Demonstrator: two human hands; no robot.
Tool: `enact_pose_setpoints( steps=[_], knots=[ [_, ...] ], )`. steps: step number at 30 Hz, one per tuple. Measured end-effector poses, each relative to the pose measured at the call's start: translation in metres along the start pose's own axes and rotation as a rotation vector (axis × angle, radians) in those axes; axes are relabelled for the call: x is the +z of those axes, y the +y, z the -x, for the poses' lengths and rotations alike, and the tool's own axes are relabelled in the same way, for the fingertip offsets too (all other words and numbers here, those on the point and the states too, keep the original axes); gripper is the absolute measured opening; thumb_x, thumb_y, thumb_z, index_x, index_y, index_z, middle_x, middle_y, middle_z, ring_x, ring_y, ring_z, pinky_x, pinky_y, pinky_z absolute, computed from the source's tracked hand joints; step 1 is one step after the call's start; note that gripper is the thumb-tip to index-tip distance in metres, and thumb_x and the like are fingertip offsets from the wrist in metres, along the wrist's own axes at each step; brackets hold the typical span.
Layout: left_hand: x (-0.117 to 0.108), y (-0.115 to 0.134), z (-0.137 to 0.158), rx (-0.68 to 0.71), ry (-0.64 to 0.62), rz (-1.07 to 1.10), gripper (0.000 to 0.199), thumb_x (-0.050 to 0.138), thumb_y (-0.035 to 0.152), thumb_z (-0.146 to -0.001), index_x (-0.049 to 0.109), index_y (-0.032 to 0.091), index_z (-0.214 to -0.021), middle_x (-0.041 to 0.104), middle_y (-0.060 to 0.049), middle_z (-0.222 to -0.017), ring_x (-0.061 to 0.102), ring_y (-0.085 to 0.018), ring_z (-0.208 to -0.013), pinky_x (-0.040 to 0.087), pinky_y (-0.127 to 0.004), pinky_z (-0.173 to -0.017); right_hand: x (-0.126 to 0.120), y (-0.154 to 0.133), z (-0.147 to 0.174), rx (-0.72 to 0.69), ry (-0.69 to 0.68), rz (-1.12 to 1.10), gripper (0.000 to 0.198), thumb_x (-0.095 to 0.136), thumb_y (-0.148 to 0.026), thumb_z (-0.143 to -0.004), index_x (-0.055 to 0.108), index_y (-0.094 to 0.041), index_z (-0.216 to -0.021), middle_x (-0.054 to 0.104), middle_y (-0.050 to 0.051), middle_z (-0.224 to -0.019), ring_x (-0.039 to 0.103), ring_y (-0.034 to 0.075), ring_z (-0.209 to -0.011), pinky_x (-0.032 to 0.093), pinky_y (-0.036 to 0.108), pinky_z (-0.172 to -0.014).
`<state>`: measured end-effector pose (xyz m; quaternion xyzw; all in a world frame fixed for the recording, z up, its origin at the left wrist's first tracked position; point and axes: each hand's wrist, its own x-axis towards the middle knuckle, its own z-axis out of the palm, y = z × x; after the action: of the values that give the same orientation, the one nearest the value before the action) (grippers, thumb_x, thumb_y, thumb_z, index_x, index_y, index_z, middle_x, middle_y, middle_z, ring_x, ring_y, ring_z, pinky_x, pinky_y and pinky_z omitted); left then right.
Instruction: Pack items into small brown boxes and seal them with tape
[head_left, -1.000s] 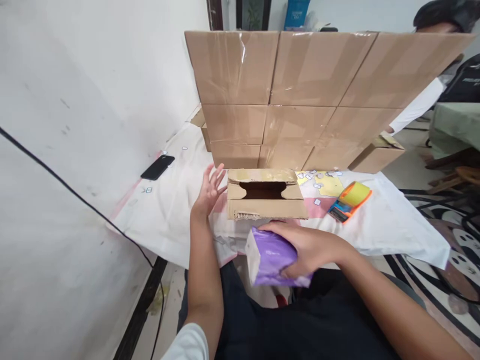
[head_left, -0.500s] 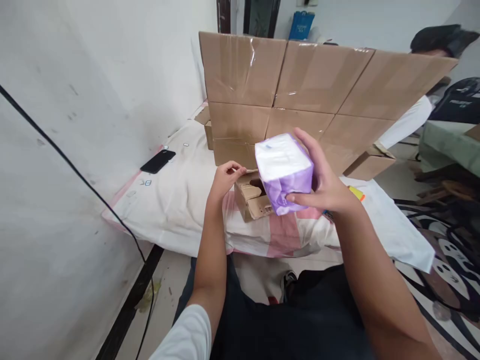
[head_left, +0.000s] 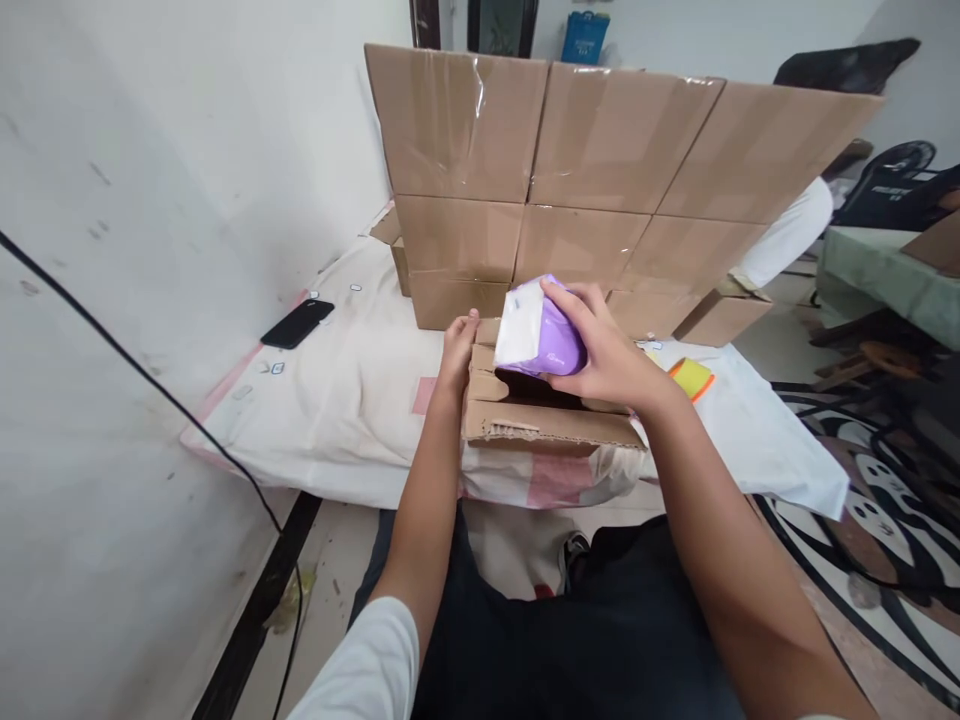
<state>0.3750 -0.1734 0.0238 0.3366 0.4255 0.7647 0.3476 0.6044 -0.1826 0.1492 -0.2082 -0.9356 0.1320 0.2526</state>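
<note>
A purple and white pack of tissues (head_left: 559, 340) is gripped in my right hand (head_left: 611, 350), fingers over its top and thumb along its lower side. It is tilted, just over the opening of a small cardboard box (head_left: 551, 425). That box stands on the cloth-covered surface with its flaps open, the front flap folded toward me. My left hand (head_left: 456, 355) holds the box at its left side, thumb pointing up. The lower end of the pack hides part of the opening, so how deep it reaches cannot be made out.
Behind the box stands a tall wall of taped cardboard panels (head_left: 585, 140). On the left lies a black phone (head_left: 298, 324); on the right, a yellow and orange item (head_left: 691, 378). Another person's white sleeve (head_left: 791, 232) shows beyond, near another carton (head_left: 724, 317).
My right hand has lowered and tipped the tissue pack over the box. The box has turned and its front flap now spreads toward me. My left hand has moved onto its side.
</note>
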Motion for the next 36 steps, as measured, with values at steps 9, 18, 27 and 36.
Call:
enact_pose_setpoints(
  steps=[9, 18, 27, 36],
  knots=[
    [-0.013, 0.059, 0.050, 0.524, -0.641, -0.581, 0.067, 0.027, 0.064, -0.100, 0.078, 0.025, -0.078, 0.074, -0.006, -0.079, 0.062, -0.025, -0.102, 0.042, -0.045, -0.099, -0.006, 0.011, 0.007, 0.021, 0.005, 0.060, 0.109, 0.079, -0.043, -0.071, 0.017, -0.037, -0.160, 0.034, 0.011, -0.144, 0.036, 0.040, -0.139, 0.033, 0.061, -0.116],
    [-0.013, 0.056, 0.056, 0.501, -0.678, -0.819, 0.068, 0.028, 0.067, -0.098, 0.062, 0.022, -0.059, 0.074, -0.008, -0.085, 0.065, -0.026, -0.105, 0.037, -0.048, -0.107, -0.010, 0.000, 0.020, 0.101, -0.080, 0.155, 0.101, 0.074, -0.034, -0.073, 0.021, -0.036, -0.159, 0.038, 0.011, -0.140, 0.044, 0.038, -0.132, 0.042, 0.056, -0.110],
    [0.006, 0.019, 0.062, 0.624, -0.061, -0.109, 0.068, 0.023, 0.075, -0.094, 0.033, 0.027, -0.047, 0.036, -0.004, -0.044, 0.056, -0.028, -0.081, 0.044, -0.048, -0.087, 0.004, 0.003, 0.022, 0.115, -0.269, 0.158, 0.098, 0.073, -0.036, -0.074, 0.026, -0.032, -0.160, 0.035, 0.012, -0.151, 0.040, 0.038, -0.138, 0.039, 0.052, -0.112],
    [-0.003, 0.018, 0.060, 0.579, 0.040, -0.204, 0.068, 0.021, 0.075, -0.095, 0.036, 0.027, -0.049, 0.039, -0.004, -0.050, 0.057, -0.027, -0.091, 0.045, -0.047, -0.094, 0.032, 0.003, 0.012, 0.202, -0.426, 0.273, 0.077, 0.062, -0.066, -0.085, 0.034, -0.047, -0.154, 0.045, 0.013, -0.141, 0.039, 0.042, -0.132, 0.037, 0.061, -0.103]
  ],
)
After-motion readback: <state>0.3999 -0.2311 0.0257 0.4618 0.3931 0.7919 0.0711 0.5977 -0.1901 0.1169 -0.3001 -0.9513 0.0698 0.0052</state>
